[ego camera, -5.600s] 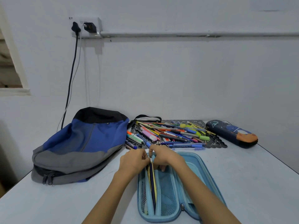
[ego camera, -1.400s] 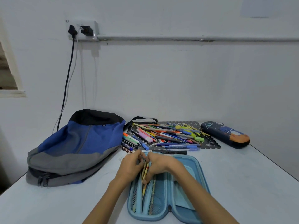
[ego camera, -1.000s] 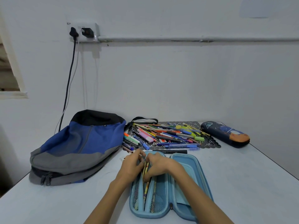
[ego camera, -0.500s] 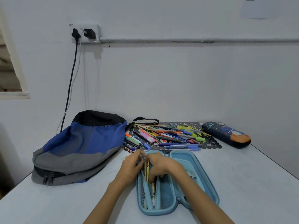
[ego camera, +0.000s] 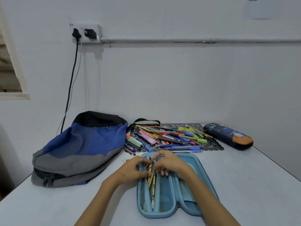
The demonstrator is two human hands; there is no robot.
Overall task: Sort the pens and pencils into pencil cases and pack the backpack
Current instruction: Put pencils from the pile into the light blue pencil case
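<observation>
Your left hand [ego camera: 132, 168] and right hand [ego camera: 169, 165] pinch pencils [ego camera: 152, 178], apparently tucking them into the open blue pencil case's [ego camera: 189, 207] near-left pocket; unsorted pens [ego camera: 169, 137] wait beyond.

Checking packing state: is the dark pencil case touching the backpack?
Apart. Head view shows the dark pencil case far right, the backpack left, with the pen pile between.
</observation>
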